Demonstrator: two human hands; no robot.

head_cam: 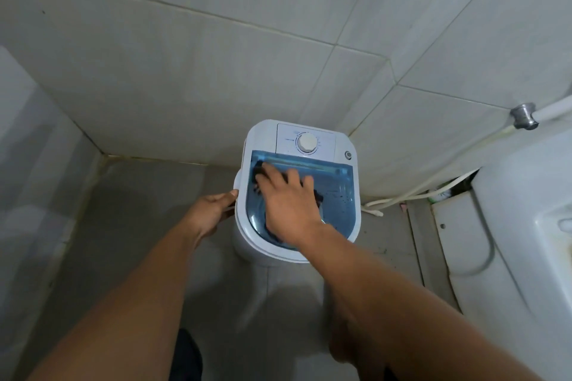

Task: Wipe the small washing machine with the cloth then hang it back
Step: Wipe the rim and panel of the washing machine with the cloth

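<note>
Left hand [213,210], fingers curled, grips the left rim of the small white washing machine [309,141] at frame centre. Right hand [286,199], fingers spread flat, presses a dark cloth [259,171] onto its blue see-through lid [337,187]. Right: hose [411,193], white toilet [523,210].

Print around the washing machine's [297,192] dial [307,142] is too small to read.

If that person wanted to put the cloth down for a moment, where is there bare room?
Bare floor lies left of the washing machine, up to the wall. On top, only the white dial panel is free; the right hand and dark cloth cover the blue lid. Right of the machine, hoses crowd the gap.
</note>
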